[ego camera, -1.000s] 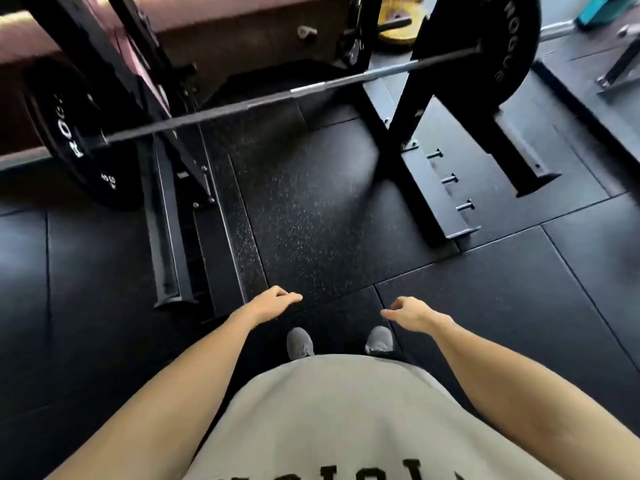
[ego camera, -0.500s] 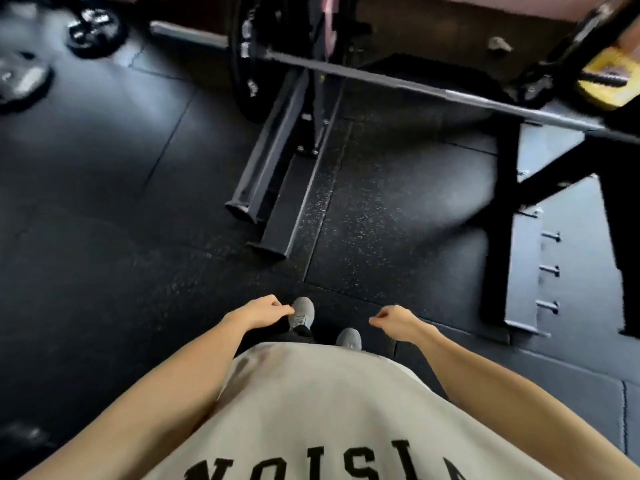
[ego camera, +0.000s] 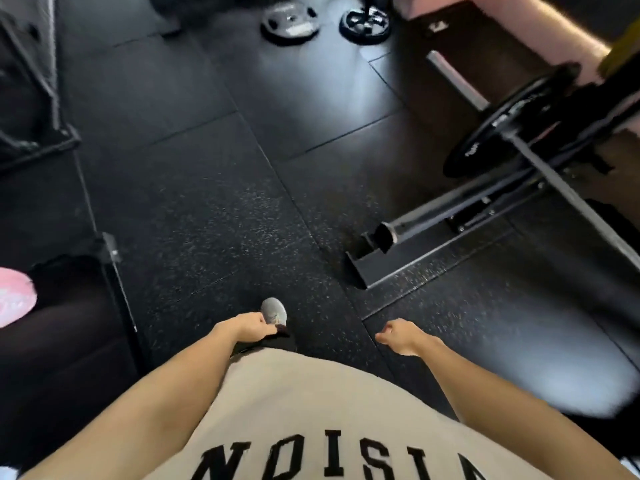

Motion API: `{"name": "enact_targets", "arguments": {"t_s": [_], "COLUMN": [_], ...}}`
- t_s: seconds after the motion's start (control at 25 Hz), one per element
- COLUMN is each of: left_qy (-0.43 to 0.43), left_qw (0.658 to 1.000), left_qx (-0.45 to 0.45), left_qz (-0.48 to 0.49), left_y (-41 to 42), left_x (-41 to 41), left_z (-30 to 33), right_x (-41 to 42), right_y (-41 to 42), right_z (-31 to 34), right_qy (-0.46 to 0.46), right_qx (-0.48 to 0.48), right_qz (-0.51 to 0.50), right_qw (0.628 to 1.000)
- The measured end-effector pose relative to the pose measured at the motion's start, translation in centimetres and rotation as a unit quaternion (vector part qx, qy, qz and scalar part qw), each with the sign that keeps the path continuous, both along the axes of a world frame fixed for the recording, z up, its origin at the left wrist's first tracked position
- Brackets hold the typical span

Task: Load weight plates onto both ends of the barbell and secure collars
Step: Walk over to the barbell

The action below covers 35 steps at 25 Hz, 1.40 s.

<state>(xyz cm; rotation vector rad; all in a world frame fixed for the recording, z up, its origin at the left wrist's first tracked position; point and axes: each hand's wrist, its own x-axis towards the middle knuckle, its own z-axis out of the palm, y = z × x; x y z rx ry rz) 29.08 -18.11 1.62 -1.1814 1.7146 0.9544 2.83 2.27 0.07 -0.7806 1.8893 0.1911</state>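
Left hand [ego camera: 247, 326] and right hand [ego camera: 401, 336] — loosely curled, holding nothing — hang at lower centre. Barbell [ego camera: 568, 192] with one black plate [ego camera: 491, 133] at right; two loose plates [ego camera: 289, 24] on the floor, top centre.

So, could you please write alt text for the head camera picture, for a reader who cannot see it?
A person in a beige printed shirt looks down at both empty hands, left hand and right hand loosely curled, above a black rubber gym floor. At right, a steel barbell carries a black round weight plate; two smaller plates lie on the floor farther off.
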Motion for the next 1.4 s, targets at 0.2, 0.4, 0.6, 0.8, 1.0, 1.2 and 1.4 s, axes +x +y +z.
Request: {"name": "enact_targets", "arguments": {"t_s": [0.2,0.4,0.6,0.8,1.0,1.2,1.4], "left_qy": [-0.008,0.001,-0.018,-0.026,0.04,0.047,-0.004], "left_qw": [1.0,0.997,0.999,0.999,0.994,0.991,0.999], "left_qx": [-0.004,-0.014,0.026,0.021,-0.041,-0.053,-0.016], "left_qz": [0.028,0.075,0.043,0.0,0.091,0.116,0.041], "left_y": [-12.5,-23.5,-31.1,-42.5,-55.9,-65.1,-75.7], "left_x": [3.2,2.6,-1.7,-9.1,-18.8,-26.7,-34.0], "left_z": [-0.3,0.1,-1.6,-2.5,-0.2,-0.3,-2.5], "right_x": [0.7,1.8,-1.3,-9.1,-20.3,-27.7,-34.1], "right_y": [-14.3,-26.4,-35.7,-45.9,-58.3,-68.0,-76.2], "right_z": [-1.2,0.1,-0.9,-2.5,-0.7,0.2,-2.1], "right_qy": [0.007,-0.006,-0.019,-0.033,-0.01,-0.022,-0.055], "right_qx": [0.011,-0.05,-0.034,-0.017,-0.053,-0.071,0.003], "right_qz": [0.04,0.013,0.013,0.009,-0.032,-0.087,-0.06], "right_qw": [0.999,0.999,0.999,0.999,0.998,0.993,0.997]}}
